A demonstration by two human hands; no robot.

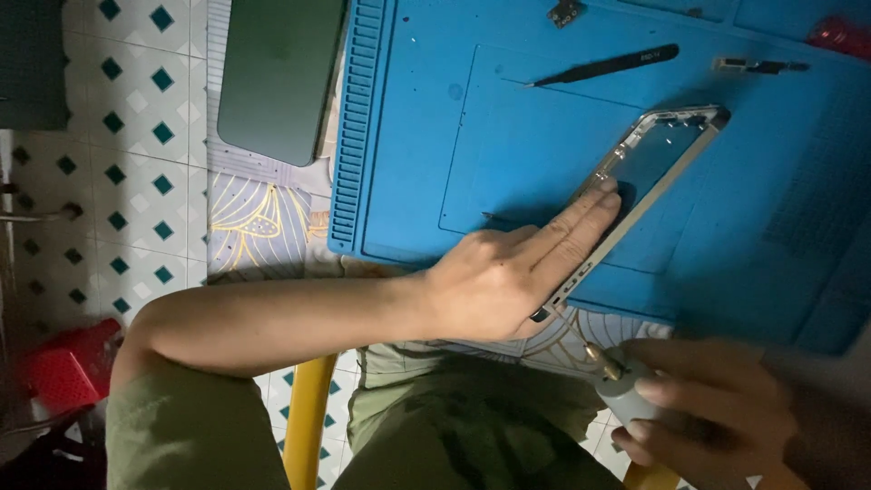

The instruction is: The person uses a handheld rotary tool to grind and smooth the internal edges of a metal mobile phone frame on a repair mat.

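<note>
Hands split the work: left hand (508,277) presses flat, fingers spread, on the phone frame (635,195), whose long axis runs diagonally away (toward the tweezers (603,66)); right hand (717,408) grips a grey tool (626,386) near its closer end.

Blue mat (408,136): big open room in the middle & along its left edge, a hand can pass there. Phone frame (635,181) lies slanted from the near edge up to the right, w/ the left hand (508,272) flat on it, blocking that way. Black tweezers (603,65) lie across near the far edge. Small parts (760,65) sit at the far right corner. Right hand (717,413) w/ a grey tool (626,386) fills the spot just off the near edge.
</note>
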